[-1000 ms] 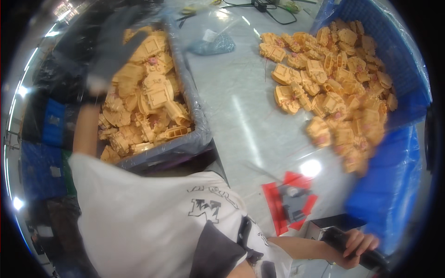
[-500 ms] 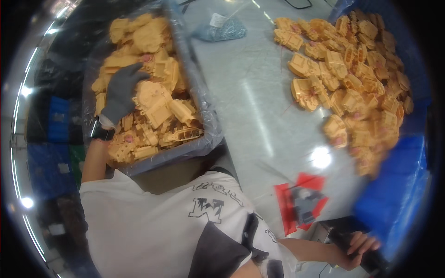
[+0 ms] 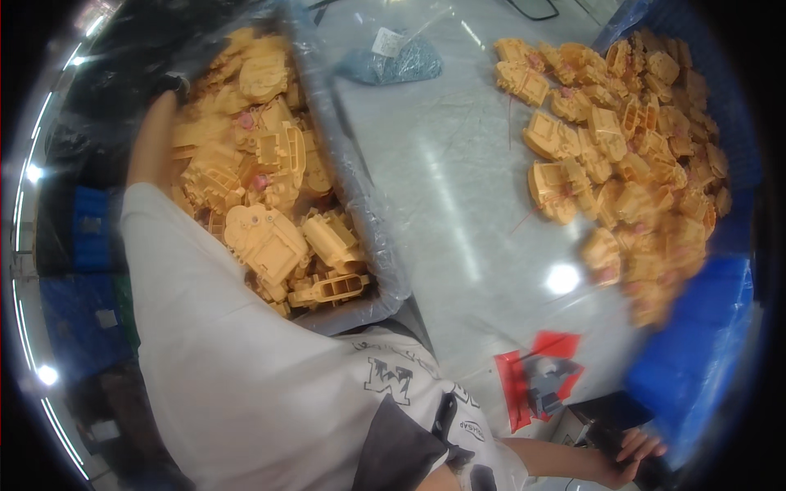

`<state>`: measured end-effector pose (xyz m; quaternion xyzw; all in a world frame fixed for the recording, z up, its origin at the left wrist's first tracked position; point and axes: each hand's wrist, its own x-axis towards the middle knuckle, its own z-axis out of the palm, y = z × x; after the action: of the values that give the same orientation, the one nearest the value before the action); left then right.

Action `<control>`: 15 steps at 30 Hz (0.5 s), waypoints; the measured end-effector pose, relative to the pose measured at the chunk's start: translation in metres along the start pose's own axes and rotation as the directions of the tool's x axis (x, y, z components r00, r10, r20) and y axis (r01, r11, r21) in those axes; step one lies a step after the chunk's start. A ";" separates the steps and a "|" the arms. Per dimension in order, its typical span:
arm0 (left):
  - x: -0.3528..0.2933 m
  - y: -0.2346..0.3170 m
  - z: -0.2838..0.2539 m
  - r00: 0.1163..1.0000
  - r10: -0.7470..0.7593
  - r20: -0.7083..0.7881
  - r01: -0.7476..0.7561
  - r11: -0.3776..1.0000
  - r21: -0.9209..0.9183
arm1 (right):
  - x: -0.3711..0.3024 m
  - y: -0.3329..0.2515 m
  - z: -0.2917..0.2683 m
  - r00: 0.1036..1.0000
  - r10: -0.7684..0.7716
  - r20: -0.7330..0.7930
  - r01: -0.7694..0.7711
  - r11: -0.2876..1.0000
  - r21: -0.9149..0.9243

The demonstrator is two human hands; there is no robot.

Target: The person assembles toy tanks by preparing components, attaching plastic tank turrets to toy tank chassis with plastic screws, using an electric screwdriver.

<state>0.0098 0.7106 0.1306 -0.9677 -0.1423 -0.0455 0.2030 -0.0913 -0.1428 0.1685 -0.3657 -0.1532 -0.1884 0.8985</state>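
My left arm reaches across a plastic-lined bin to its far left side. At the wrist is a dark band; my left hand beyond it is lost against the dark background, so its fingers cannot be made out. Pale orange moulded plastic housings fill the bin, some with pink spots. At the lower right, my bare right hand rests at a dark object beside the table's edge. Its fingers are slightly bent and a little apart, with nothing visible held in them.
A large heap of similar housings spreads over the grey table on the right. Blue plastic sheeting lies beside it. Farther back sits a clear bag of small parts. A grey piece lies near red tape on the table.
My gloved left hand has moved from the middle of the bin toward its far left, uncovering housings there. The left sleeve now covers the bin's near left corner. My right hand has barely moved.
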 end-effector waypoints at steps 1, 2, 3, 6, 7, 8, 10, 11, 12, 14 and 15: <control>-0.015 0.004 0.001 1.000 0.000 0.022 -0.001 1.000 0.006 | -0.001 0.002 -0.004 1.000 0.021 -0.008 -0.021 1.000 -0.001; -0.041 0.010 -0.004 0.999 0.034 0.025 -0.026 0.962 -0.272 | -0.001 0.003 -0.010 1.000 -0.012 0.019 0.013 0.998 -0.053; -0.060 0.013 -0.010 0.998 0.060 0.010 -0.046 0.845 -0.532 | 0.000 0.004 -0.011 0.997 -0.053 0.054 0.059 0.993 -0.102; -0.101 0.011 -0.012 0.951 -0.129 0.282 0.185 0.965 -0.184 | -0.001 0.028 0.007 0.943 -0.300 -0.144 0.216 0.881 -0.421; -0.109 0.008 -0.017 0.961 -0.128 0.246 0.193 0.946 -0.261 | 0.000 0.031 0.005 0.912 -0.354 -0.208 0.197 0.822 -0.535; -0.116 0.006 -0.024 0.969 -0.129 0.209 0.195 0.921 -0.336 | 0.002 0.034 0.005 0.915 -0.343 -0.210 0.188 0.826 -0.531; -0.122 0.004 -0.044 0.982 -0.136 0.131 0.182 0.860 -0.477 | 0.009 0.038 0.005 0.947 -0.243 -0.210 0.179 0.942 -0.285; -0.125 0.005 -0.055 0.986 -0.139 0.093 0.167 0.822 -0.544 | 0.012 0.040 0.004 0.948 -0.234 -0.217 0.168 0.944 -0.284; -0.127 0.007 -0.064 0.988 -0.142 0.056 0.147 0.779 -0.609 | 0.012 0.040 0.005 0.937 -0.259 -0.233 0.191 0.941 -0.278; -0.148 0.042 -0.081 0.994 0.024 -0.104 -0.067 0.898 -0.436 | 0.008 0.043 0.013 0.934 -0.268 -0.236 0.200 0.940 -0.275; -0.165 0.059 -0.081 0.996 0.010 -0.093 -0.050 0.898 -0.438 | 0.005 0.041 0.016 0.941 -0.260 -0.217 0.201 0.945 -0.260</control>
<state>-0.1324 0.5833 0.1579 -0.9876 -0.1044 -0.1162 -0.0140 -0.0709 -0.1058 0.1569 -0.4218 -0.0582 -0.3539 0.8328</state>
